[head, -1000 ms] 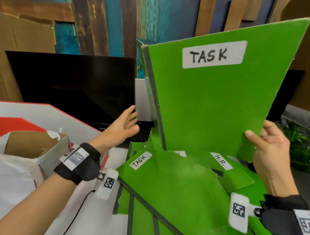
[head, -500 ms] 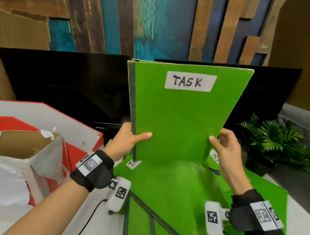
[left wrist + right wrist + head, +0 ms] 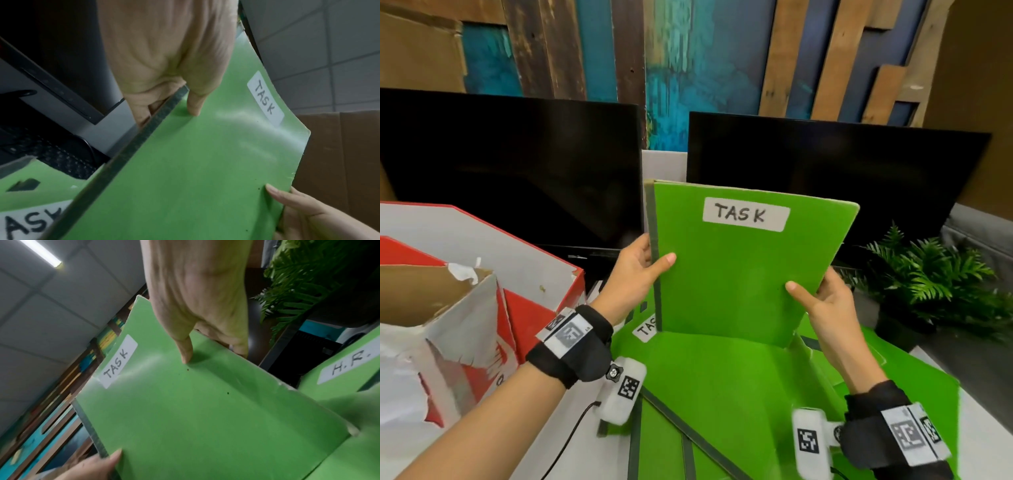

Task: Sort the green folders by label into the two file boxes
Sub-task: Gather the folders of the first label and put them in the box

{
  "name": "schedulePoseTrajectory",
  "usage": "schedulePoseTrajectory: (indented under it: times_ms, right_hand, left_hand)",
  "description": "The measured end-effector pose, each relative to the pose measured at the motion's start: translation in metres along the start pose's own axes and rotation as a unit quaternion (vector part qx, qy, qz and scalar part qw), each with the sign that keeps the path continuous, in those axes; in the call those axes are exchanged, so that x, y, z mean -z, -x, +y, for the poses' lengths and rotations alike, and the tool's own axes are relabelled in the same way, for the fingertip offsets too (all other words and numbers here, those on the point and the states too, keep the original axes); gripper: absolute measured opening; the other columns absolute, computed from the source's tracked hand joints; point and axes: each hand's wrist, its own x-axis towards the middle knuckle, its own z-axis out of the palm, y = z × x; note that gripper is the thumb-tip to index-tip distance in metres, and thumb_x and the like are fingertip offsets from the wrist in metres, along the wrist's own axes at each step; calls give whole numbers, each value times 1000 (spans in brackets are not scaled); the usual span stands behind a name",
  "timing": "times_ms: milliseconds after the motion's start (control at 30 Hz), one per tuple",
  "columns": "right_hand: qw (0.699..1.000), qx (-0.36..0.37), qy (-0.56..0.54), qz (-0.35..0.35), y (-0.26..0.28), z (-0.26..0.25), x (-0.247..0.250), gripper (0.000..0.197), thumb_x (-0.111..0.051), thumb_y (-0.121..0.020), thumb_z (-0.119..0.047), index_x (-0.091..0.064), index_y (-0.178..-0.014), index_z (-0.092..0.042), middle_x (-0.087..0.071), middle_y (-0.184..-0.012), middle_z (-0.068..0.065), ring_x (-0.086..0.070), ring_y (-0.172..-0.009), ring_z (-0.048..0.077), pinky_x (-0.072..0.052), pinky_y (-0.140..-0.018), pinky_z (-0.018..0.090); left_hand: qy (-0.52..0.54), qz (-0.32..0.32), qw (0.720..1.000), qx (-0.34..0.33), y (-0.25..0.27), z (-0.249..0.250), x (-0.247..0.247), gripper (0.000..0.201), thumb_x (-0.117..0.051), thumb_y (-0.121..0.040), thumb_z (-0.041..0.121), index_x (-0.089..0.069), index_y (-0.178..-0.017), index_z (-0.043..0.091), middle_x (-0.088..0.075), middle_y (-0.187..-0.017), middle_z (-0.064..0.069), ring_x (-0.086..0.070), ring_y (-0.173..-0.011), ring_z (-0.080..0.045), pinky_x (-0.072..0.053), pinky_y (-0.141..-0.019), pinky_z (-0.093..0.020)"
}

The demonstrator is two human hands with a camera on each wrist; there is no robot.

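A green folder labelled TASK point(image 3: 736, 270) point(image 3: 195, 170) point(image 3: 195, 410) stands upright in front of me, held by both hands. My left hand point(image 3: 640, 270) point(image 3: 174, 84) pinches its dark spine edge, thumb on the front. My right hand point(image 3: 822, 301) point(image 3: 203, 331) pinches its right edge the same way. Beneath it lies a pile of green folders point(image 3: 722, 394); one shows a TASK label point(image 3: 645, 329), another an H.R. label point(image 3: 347, 368). A red and white file box point(image 3: 541, 308) stands at the left, with a torn cardboard box point(image 3: 448, 308) in front of it.
Two black monitors point(image 3: 517, 164) point(image 3: 842, 171) stand behind the folders, against a wood-plank wall. A keyboard point(image 3: 51, 155) lies under the left monitor. A potted fern point(image 3: 928, 277) sits at the right. The white desk edge point(image 3: 989, 411) shows at the lower right.
The TASK folder has come down and away from my face to an upright pose. My left hand, free a second ago, now pinches its spine.
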Motion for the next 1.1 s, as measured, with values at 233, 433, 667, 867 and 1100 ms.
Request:
schedulePoseTrajectory:
  times_ms: [233,433,667,867,1100]
  right_hand:
    - [983,45,-12,178,-9,2,27,15,-73,-83,-22,-59,-85,-19,-51,-69,-5,-48,-64,10,-42,-65,29]
    - [932,100,-155,312,-17,-11,71,14,-77,-79,-19,-64,-81,-24,-69,-76,-16,-62,-82,10,-50,-94,40]
    - [939,94,-197,265,-13,-13,72,24,-85,-60,-37,-72,-78,-27,-70,-95,-1,-66,-98,21,-48,-101,54]
    - [966,-26,-195,170,-12,-11,62,31,-56,-94,-3,-55,-75,-28,-66,-98,-5,-66,-103,16,-48,-102,49]
    - [975,-101,-172,98,-19,-5,51,35,-50,-97,-6,-56,-132,-12,-68,-124,6,-64,-116,26,-53,-93,50]
  left_hand:
    - [-201,-28,970,132,-3,-28,11,43,-58,-91,2,-46,-132,7,-60,-119,-13,-60,-98,-18,-48,-76,-17]
    - [-500,-139,799,302,16,-62,53,61,-71,-83,34,-45,-131,10,-54,-129,-11,-54,-116,-25,-43,-93,-31]
    - [-508,-171,763,361,22,-61,50,75,-80,-74,34,-42,-133,8,-50,-132,-11,-58,-108,-28,-57,-80,-37]
    - [-363,-80,873,315,0,-49,54,33,-77,-79,13,-58,-104,1,-57,-89,-13,-56,-72,-22,-53,-53,-29]
    - [-54,64,974,208,-18,-21,54,23,-58,-90,-2,-63,-112,2,-70,-82,-10,-70,-59,-9,-57,-49,-27]
